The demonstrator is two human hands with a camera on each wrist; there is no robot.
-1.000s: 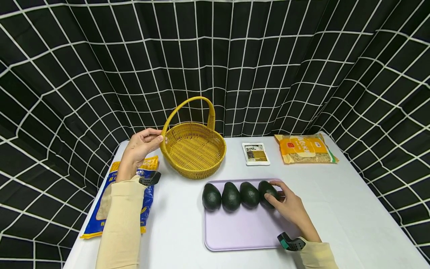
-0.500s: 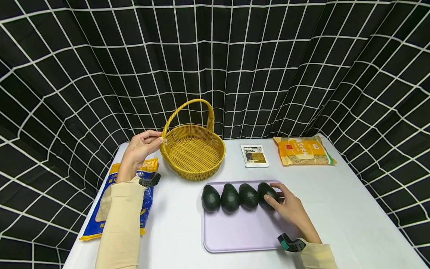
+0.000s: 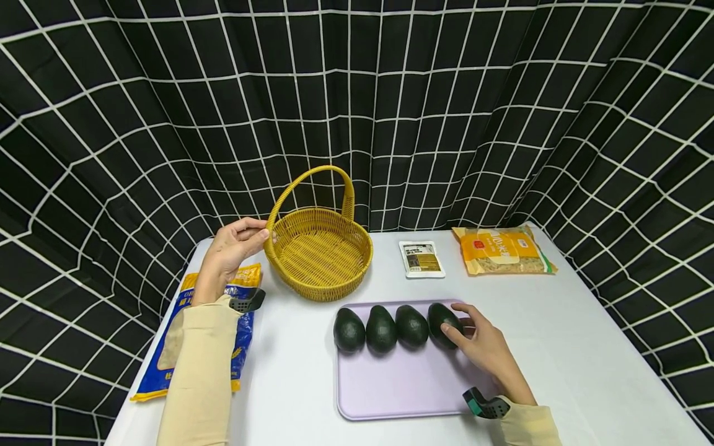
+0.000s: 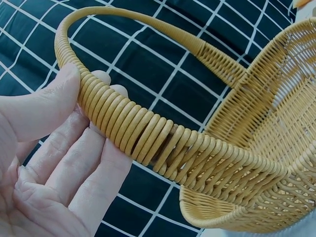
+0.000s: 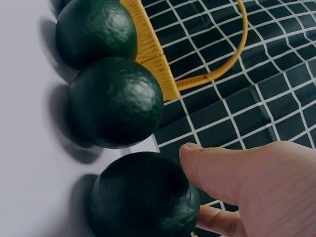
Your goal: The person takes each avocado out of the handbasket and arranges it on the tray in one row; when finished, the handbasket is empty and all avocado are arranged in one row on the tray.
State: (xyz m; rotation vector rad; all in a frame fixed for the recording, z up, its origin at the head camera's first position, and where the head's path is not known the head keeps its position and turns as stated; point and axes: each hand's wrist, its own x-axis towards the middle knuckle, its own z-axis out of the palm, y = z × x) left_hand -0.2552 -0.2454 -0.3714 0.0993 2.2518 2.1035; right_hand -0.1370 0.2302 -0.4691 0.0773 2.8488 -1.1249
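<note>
My left hand (image 3: 230, 248) holds the handle of a yellow woven basket (image 3: 320, 254). In the left wrist view the thumb lies on one side of the wrapped handle (image 4: 121, 118), with fingers on the other. The basket has nothing in it. Several dark green avocados lie in a row along the far side of a pale purple tray (image 3: 401, 387). My right hand (image 3: 484, 344) has its thumb and fingers around the rightmost avocado (image 3: 443, 323). Seen from the right wrist, the thumb (image 5: 212, 170) is at that avocado's edge (image 5: 140, 197), and the other fingers are partly hidden behind it.
A blue and yellow bag (image 3: 245, 337) lies at the left, partly under my left forearm. A small white packet (image 3: 421, 260) and an orange bag (image 3: 502, 251) lie toward the back right of the white table (image 3: 290, 371). A black gridded curtain (image 3: 357, 93) encloses the table.
Both hands keep their holds on the basket handle and the rightmost avocado. Only the head view has shifted slightly.
</note>
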